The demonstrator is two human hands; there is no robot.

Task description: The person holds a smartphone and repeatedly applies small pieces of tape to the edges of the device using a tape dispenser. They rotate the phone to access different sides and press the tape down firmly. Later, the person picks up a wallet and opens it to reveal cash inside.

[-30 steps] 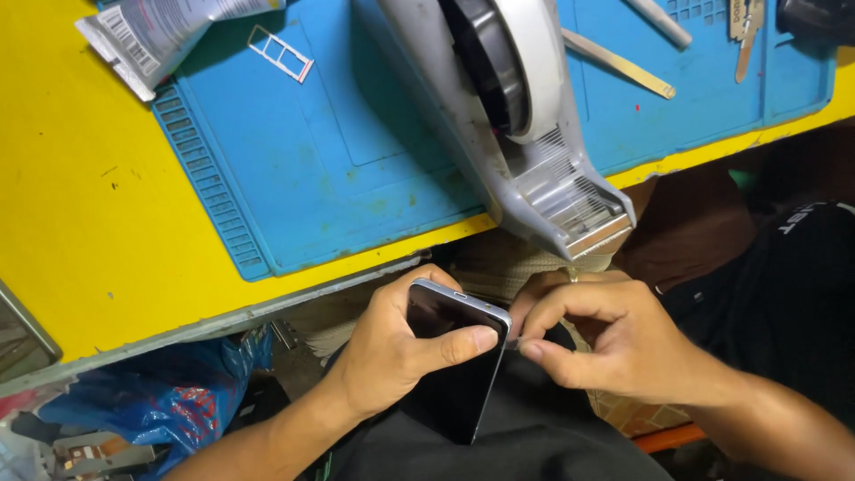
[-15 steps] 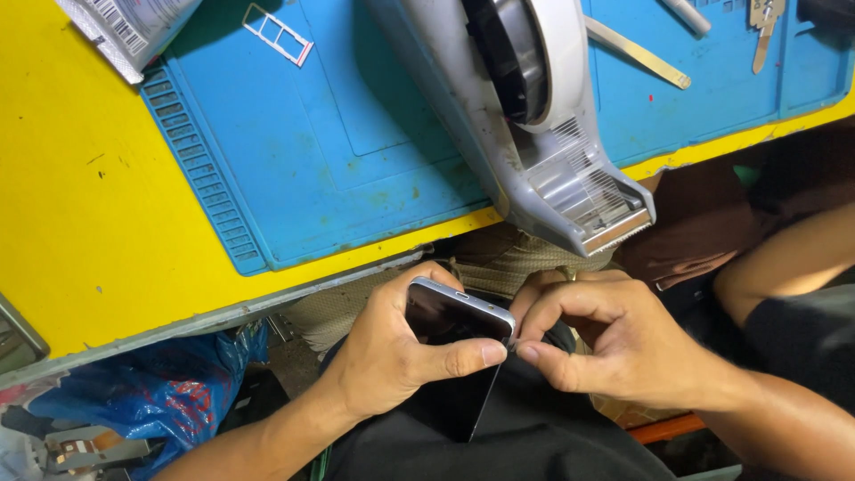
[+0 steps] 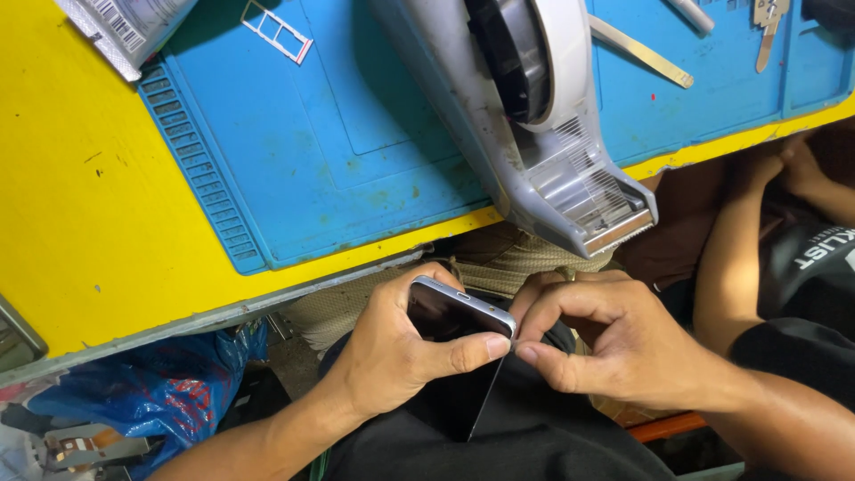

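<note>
Black phone (image 3: 454, 356): was held below the yellow table (image 3: 80, 223).
Left hand (image 3: 392, 352): fingers were wrapped around the phone.
Right hand (image 3: 614, 343): fingertips were pinched at its 3 o'clock edge.

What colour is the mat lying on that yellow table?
The ribbed rubber work mat is blue, with small stains; the head view, the only one, shows it clearly.

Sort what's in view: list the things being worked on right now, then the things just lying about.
In use:
smartphone
left hand
right hand

Lying about:
tape dispenser
card tray
metal pry tool
blue work mat
blue plastic bag
</note>
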